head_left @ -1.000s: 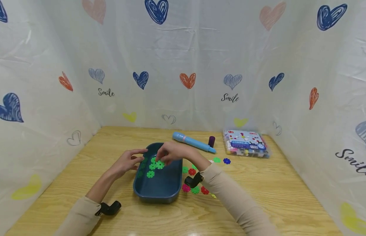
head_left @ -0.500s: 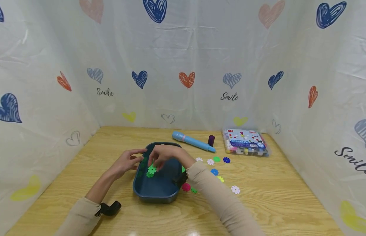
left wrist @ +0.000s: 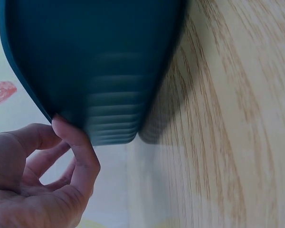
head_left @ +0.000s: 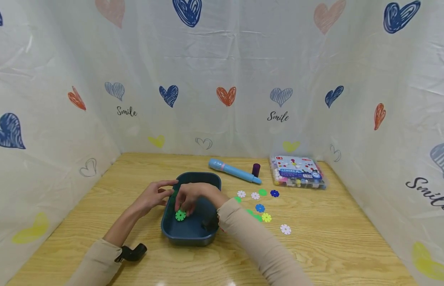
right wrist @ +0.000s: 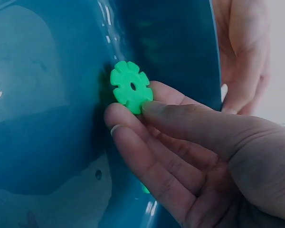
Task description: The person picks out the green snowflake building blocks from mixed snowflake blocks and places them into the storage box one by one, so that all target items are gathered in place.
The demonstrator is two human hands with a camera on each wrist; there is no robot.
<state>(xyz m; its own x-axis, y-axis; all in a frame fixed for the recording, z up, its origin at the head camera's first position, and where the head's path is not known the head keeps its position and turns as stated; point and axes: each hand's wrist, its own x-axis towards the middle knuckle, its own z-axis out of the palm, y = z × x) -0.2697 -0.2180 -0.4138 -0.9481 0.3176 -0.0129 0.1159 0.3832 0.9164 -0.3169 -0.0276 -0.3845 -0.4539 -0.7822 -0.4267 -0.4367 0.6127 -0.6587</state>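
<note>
A person's right hand (head_left: 194,195) reaches down into a dark blue bin (head_left: 187,236) on a wooden desk (head_left: 336,246), a notched green disc (head_left: 180,215) pinched at the fingertips. The step in hand appears to be handling that disc within the bin; the next move seems to call for a steady, light pinch and a fingertip release that clears the wall.

The disc sits inside the bin, toward its left side, just below the right hand's fingers; the right wrist view shows thumb and fingers at its edge. Whether it touches the bin's floor or wall cannot be told. A small patch of green (right wrist: 146,188) shows past the fingers, too slight to identify.

The left hand (head_left: 150,197), fingers bent, touches the bin's left rim from outside, apparently to steady it; whether it grips the rim cannot be told. The green disc lies nearer and to the right of those fingertips, across the wall.

To the right of the bin, loose discs dot the desk, among them a blue one (head_left: 260,208), a yellow one (head_left: 266,217) and a white one (head_left: 285,229). Farther back lie a light-blue wand (head_left: 234,171), a dark purple cylinder (head_left: 256,170) and a clear box (head_left: 298,172).
</note>
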